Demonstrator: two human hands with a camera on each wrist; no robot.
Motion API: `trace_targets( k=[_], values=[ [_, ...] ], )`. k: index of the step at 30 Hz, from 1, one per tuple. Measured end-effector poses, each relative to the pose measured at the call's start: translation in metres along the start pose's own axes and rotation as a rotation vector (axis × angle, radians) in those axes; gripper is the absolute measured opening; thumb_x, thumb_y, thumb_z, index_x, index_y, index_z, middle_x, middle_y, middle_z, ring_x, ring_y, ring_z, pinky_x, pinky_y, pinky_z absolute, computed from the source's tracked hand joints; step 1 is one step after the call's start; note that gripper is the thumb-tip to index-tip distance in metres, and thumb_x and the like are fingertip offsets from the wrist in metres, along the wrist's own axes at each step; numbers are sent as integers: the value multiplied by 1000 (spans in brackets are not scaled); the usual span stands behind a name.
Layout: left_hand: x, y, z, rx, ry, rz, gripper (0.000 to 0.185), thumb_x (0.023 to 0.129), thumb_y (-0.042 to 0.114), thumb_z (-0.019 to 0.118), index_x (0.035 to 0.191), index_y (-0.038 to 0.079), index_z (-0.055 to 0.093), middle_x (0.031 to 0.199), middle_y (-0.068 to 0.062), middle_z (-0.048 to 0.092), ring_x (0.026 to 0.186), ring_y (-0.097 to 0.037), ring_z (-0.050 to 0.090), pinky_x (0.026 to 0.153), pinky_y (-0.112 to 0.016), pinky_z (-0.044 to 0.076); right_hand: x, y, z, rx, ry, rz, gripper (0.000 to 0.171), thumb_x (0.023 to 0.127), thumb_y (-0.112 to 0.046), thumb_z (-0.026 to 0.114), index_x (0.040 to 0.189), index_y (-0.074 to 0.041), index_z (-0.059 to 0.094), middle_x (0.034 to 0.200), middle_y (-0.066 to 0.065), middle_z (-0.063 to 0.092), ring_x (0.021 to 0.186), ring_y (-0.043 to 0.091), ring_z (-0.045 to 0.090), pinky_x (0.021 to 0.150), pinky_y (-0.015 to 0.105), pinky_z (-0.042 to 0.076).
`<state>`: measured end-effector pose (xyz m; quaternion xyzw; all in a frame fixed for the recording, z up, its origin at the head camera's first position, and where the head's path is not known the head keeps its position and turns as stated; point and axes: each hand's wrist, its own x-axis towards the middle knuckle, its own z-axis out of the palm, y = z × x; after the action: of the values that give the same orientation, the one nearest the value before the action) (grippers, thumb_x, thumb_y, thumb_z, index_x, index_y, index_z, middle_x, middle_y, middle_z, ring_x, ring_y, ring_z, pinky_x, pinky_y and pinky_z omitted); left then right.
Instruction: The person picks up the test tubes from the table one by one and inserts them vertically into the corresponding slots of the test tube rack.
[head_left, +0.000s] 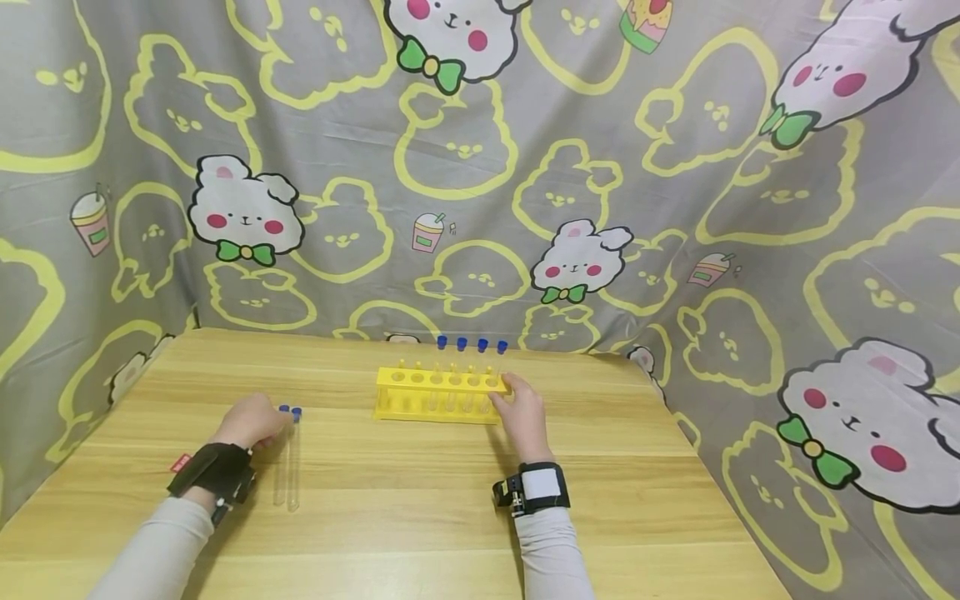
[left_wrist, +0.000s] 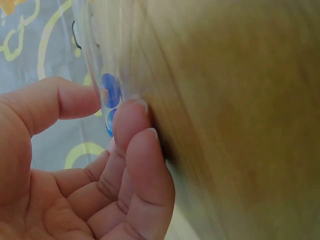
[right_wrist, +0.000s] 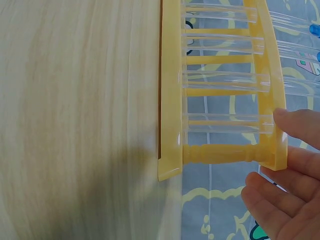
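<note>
Two clear test tubes with blue caps lie side by side on the table at the left. My left hand is at their capped ends, its thumb and bent fingertips pinching a tube from either side just by the blue cap. A yellow test tube rack stands upright near the middle, with several clear tubes in its right-hand holes. My right hand grips the rack's right end, thumb on the upper bar and fingers around the far side.
Several blue caps stand in a row behind the rack, near the back edge of the wooden table. A grey patterned curtain hangs behind the table and along both sides.
</note>
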<state>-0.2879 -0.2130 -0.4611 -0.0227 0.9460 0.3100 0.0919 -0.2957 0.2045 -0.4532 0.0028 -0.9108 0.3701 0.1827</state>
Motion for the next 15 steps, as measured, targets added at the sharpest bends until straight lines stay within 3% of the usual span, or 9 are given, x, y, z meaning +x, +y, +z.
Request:
trace_targets(
  k=[7,15],
  values=[
    [-3,2,-3,-12,9,-19,39,90,30,56,58,9,58,47,1,54,44,-13,51,47,-25,39,-1,-2,-1,-6,3,-12,45,88,-19,70,127,0,60,133,20,60,128,37,54,107,48,44],
    [-8,8,-12,-46,92,12,42,92,36,52,56,15,45,48,4,47,46,-13,42,48,-25,33,-2,-3,-1,7,5,-22,45,89,-20,70,127,1,60,134,20,60,128,37,54,107,47,44]
  ],
)
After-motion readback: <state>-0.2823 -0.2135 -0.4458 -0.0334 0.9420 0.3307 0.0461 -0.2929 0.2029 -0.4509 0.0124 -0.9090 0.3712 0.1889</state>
